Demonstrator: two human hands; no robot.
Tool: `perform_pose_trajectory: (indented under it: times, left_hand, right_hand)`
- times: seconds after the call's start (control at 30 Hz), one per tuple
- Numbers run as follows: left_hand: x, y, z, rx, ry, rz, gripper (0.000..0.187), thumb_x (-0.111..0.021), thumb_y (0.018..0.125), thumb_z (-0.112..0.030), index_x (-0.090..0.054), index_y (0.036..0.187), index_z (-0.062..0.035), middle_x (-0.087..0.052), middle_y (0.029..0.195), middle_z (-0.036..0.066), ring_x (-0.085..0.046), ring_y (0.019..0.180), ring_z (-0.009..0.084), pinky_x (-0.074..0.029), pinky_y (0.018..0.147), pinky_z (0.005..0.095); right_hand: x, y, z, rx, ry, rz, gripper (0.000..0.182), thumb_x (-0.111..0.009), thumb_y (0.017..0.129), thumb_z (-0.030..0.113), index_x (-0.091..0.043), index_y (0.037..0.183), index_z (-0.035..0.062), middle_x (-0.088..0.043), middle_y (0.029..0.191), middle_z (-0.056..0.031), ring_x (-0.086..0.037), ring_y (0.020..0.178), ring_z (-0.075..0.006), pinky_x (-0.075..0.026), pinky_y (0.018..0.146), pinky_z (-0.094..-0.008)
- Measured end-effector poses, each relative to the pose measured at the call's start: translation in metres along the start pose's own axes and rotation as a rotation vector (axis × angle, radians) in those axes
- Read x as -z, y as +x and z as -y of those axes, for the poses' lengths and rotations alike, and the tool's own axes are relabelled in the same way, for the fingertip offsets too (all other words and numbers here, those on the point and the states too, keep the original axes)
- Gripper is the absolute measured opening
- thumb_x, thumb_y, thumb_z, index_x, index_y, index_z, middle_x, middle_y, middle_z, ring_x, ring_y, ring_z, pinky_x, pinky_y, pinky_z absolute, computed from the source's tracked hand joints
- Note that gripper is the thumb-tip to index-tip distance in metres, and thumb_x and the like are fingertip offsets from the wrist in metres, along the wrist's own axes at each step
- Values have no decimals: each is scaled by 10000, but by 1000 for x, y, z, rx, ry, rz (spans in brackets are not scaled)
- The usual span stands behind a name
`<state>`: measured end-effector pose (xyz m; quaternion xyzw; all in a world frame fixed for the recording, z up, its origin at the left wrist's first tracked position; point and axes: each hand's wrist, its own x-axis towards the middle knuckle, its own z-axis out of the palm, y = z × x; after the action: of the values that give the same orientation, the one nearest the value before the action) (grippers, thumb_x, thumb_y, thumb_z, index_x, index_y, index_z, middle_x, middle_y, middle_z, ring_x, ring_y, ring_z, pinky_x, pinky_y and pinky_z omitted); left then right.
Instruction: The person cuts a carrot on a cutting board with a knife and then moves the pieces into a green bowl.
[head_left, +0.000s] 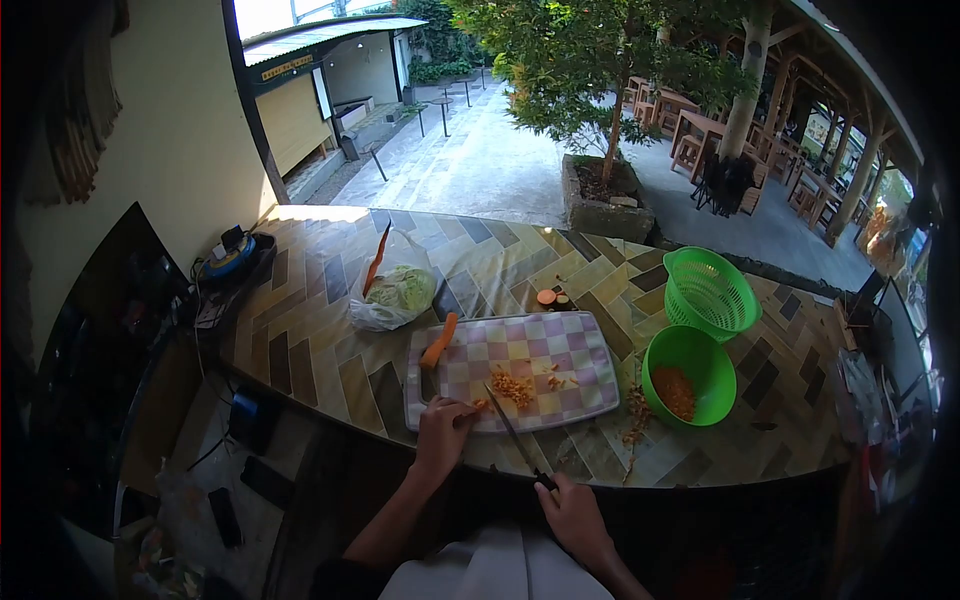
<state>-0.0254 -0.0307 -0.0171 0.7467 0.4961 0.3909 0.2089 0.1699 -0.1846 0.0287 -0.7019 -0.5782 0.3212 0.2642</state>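
Note:
My right hand (575,515) is closed around the dark handle of a knife (515,436), whose blade slants up over the near edge of a checkered cutting board (575,350). My left hand (442,436) rests at the board's near left edge, fingers pinched on a small orange carrot piece (479,405) beside the blade. Chopped carrot (512,388) lies in a loose heap just beyond the knife tip. A larger peeled carrot piece (440,341) sits at the board's far left.
Right of the board stand a green bowl (727,372) holding orange bits and a green colander (712,292). Scraps (637,415) litter the tiled counter. Behind the board are carrot ends (547,297) and a plastic bag (410,297) with pale green vegetable. Cables and phones lie left.

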Motion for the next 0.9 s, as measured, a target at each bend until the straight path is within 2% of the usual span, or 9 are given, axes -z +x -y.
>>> perform_pose_trajectory:
  times: [0.3,0.4,0.5,0.63,0.7,0.9]
  left_hand:
    - [-2,1,-5,-6,-26,26,141,-769,778,-54,-756,912,-9,-726,891,140,-657,888,301,-525,828,391]
    - [2,4,-8,125,-105,67,176,-785,764,-60,-753,928,-6,-726,945,133,-652,931,289,-523,844,398]
    - [8,8,-5,-47,-24,-25,237,-802,747,-63,-746,969,-5,-720,1015,131,-636,999,290,-518,881,402]
    - [8,10,-3,-30,-50,35,304,-795,728,-33,-741,1026,-12,-714,1060,134,-620,1052,303,-511,925,391]
    - [6,10,3,-56,-19,92,335,-788,719,-19,-740,1050,-17,-713,1070,135,-620,1055,307,-508,939,386]
    - [2,13,8,-39,-55,80,296,-779,717,-9,-751,1012,-12,-729,1028,124,-637,1012,293,-512,926,373]
  right_hand:
    - [4,-4,-2,1,-9,14,373,-579,983,300,-606,1051,-66,-661,751,-260,-653,776,-463,-502,682,-519]
    - [3,-4,-2,4,-16,-7,368,-584,980,296,-610,1041,-66,-649,744,-277,-648,781,-473,-498,683,-522]
    - [2,-3,-3,32,-11,-32,362,-585,979,295,-612,1033,-63,-640,734,-284,-643,782,-479,-494,680,-525]
    - [-1,-3,-3,34,-21,-25,357,-581,980,298,-610,1008,-57,-632,723,-284,-637,775,-484,-488,674,-529]
    - [0,-3,1,1,-11,-14,359,-598,970,274,-614,1015,-81,-632,767,-304,-633,797,-486,-483,680,-504]
    - [2,0,6,-20,3,4,361,-604,966,262,-614,1009,-97,-629,788,-318,-629,810,-490,-477,689,-497]
